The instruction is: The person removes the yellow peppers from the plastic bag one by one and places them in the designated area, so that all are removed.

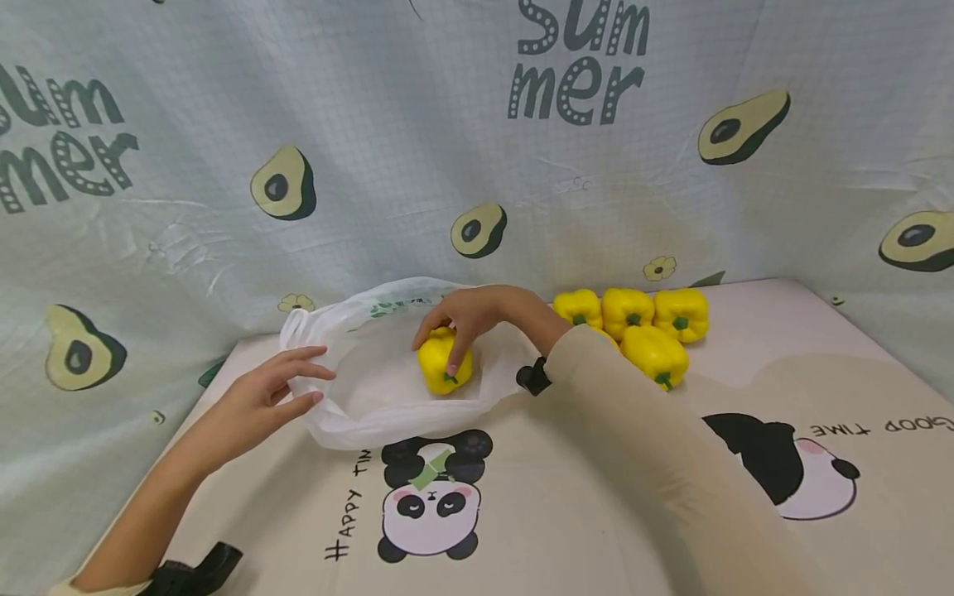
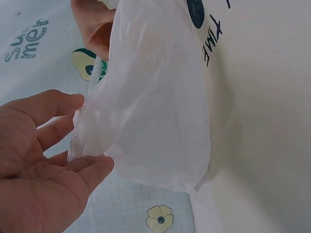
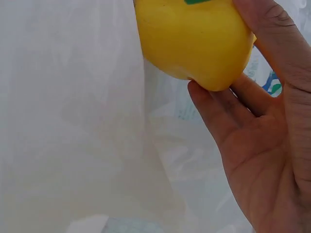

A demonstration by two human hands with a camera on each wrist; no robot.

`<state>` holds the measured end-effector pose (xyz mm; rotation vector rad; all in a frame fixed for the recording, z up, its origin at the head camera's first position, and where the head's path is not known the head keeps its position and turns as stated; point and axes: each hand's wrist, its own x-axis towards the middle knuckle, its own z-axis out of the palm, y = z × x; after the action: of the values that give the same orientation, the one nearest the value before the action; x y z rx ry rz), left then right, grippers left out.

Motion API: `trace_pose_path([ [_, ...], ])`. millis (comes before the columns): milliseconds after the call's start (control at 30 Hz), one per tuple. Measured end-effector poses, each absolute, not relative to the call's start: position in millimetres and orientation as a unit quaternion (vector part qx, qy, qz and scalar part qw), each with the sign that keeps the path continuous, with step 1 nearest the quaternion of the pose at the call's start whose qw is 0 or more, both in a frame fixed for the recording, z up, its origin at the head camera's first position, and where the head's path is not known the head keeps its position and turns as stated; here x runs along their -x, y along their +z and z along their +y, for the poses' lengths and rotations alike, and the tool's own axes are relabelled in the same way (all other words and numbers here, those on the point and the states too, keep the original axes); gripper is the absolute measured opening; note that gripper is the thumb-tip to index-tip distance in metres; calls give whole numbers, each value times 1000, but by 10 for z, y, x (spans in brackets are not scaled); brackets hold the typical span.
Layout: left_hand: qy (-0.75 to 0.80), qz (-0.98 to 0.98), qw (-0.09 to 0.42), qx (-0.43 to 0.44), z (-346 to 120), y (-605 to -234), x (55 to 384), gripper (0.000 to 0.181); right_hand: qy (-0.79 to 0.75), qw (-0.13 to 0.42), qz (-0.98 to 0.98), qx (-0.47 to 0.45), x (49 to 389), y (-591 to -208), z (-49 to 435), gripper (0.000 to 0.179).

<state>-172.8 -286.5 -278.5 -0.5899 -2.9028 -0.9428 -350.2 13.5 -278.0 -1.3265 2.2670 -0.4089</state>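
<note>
A white plastic bag (image 1: 350, 432) lies with its mouth wide, one handle bunched at its left end. Inside that mouth my right hand (image 1: 480, 313) grips a yellow bell pepper (image 1: 435, 364) from above, stem toward me. The right wrist view shows the thumb on one side of the pepper (image 3: 194, 43) and fingertips beneath it. At the bag's left edge is my left hand (image 1: 257, 401), fingers spread and fairly straight. In the left wrist view its fingertips touch the bag (image 2: 155, 111) without clearly pinching it. The bag's bottom is partly hidden.
Several more yellow bell peppers (image 1: 654, 356) sit grouped on the table to the right of the bag, one partly behind my right forearm. The light table cover (image 1: 581, 505) has panda prints. A curtain (image 1: 387, 165) with avocado prints hangs behind.
</note>
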Motion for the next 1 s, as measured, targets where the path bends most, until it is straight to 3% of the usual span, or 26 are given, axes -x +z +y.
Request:
trace_pose_path([
  [467, -289, -936, 31, 199, -2944, -2810, 1710, 22, -110, 222, 823, 512, 3204, -2495, 258, 63],
  [1000, -297, -935, 25, 191, -2912, -2830, 1700, 23, -131, 214, 795, 552, 2964, -2450, 517, 62],
])
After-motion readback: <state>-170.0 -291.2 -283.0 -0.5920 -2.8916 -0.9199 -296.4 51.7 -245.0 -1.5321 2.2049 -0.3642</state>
